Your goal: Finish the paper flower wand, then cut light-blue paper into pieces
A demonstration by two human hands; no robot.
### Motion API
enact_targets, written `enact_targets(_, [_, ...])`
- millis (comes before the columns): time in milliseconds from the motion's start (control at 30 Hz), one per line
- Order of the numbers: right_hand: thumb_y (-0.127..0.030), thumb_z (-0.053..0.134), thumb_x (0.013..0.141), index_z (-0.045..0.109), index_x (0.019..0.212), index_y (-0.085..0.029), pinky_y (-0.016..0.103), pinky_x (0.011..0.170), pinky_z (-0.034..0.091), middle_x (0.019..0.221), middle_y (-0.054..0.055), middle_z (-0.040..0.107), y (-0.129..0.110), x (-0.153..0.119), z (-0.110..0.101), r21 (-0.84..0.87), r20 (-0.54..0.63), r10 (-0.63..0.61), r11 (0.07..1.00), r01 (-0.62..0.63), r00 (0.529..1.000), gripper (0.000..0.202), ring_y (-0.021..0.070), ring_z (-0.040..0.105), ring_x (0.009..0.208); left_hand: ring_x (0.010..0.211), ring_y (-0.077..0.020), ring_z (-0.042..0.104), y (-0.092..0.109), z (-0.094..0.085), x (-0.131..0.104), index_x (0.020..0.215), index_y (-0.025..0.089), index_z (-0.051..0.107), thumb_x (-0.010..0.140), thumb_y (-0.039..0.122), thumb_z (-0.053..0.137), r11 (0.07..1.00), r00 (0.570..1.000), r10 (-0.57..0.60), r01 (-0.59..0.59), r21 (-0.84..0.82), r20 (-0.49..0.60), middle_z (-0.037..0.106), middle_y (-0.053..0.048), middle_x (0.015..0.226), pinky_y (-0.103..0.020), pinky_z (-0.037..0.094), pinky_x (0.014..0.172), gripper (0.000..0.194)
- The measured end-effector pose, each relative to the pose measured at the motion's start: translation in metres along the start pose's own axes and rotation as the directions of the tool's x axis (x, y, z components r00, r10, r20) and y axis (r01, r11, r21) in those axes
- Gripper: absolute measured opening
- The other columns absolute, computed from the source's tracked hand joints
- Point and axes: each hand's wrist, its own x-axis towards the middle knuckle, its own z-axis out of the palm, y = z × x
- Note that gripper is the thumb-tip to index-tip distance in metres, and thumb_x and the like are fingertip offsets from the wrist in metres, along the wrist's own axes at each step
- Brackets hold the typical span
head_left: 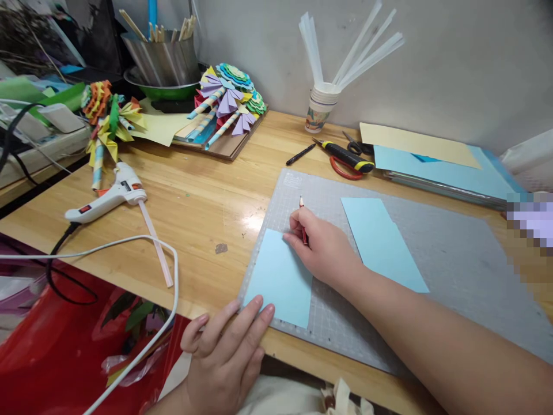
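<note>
A light blue paper sheet (276,282) lies at the left end of the grey cutting mat (449,248). My right hand (317,242) is closed round a thin red pencil (302,203), its pale tip pointing up and away; thumb and fingertips are at the sheet's top right corner. My left hand (231,346) lies with its fingers spread, some fingertips on the sheet's lower left edge, and holds nothing. To the right of my right hand, a second light blue piece (380,242) rests on the mat, partly behind my forearm.
Behind the mat are a black pen (301,154), yellow-black pliers (345,157), scissors (355,144) and a paper cup (321,109) of clear sticks. Papers (449,173) lie back right. A glue gun (110,196) with a white cable and paper flowers (228,92) are left.
</note>
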Motion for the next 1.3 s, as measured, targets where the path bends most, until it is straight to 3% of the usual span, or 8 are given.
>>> enact_targets(367, [-0.018,0.055,0.084,0.039,0.084,-0.023,0.025,0.055,0.029,0.068,-0.005,0.053,0.0001,0.0000,-0.0005,0.008,0.001,0.007,1.000,-0.007,1.000,0.016,0.0132,0.048,0.059,0.105,-0.0176,0.054,0.0003,0.0014,-0.0002,0.130,0.026,0.056,0.096,0.028,0.038,1.000,1.000,0.000,0.000,-0.008,-0.012,0.071,0.000,0.111,-0.035,0.021,0.104,0.039])
enact_targets(767, [-0.019,0.055,0.084,0.040,0.084,-0.023,0.025,0.054,0.029,0.067,-0.005,0.054,0.0006,0.0009,0.0005,-0.006,0.007,0.023,1.000,-0.023,1.000,0.016,0.0131,0.048,0.059,0.103,-0.0170,0.053,-0.0020,0.0031,0.0004,0.124,0.026,0.061,0.096,0.027,0.039,0.999,1.000,0.018,-0.018,-0.028,-0.012,0.073,0.001,0.108,-0.036,0.014,0.109,0.036])
enact_targets(1133, [-0.020,0.054,0.084,0.039,0.083,-0.023,0.025,0.054,0.030,0.068,-0.005,0.053,0.0007,-0.0003,0.0003,-0.003,0.008,0.021,1.000,-0.021,1.000,0.016,0.0131,0.048,0.059,0.104,-0.0181,0.052,-0.0018,0.0036,-0.0017,0.123,0.023,0.062,0.096,0.027,0.038,0.999,1.000,0.021,-0.021,-0.025,-0.008,0.072,-0.001,0.109,-0.037,0.016,0.106,0.037])
enact_targets(1300, [-0.020,0.054,0.084,0.039,0.083,-0.023,0.025,0.054,0.030,0.068,-0.005,0.054,0.0014,-0.0001,0.0009,-0.006,-0.001,0.015,1.000,-0.015,1.000,0.015,0.0130,0.048,0.058,0.099,-0.0198,0.052,-0.0015,0.0052,-0.0021,0.117,0.025,0.067,0.096,0.030,0.039,0.999,0.998,-0.021,0.019,-0.030,-0.057,0.073,-0.004,0.104,-0.038,0.023,0.099,0.035])
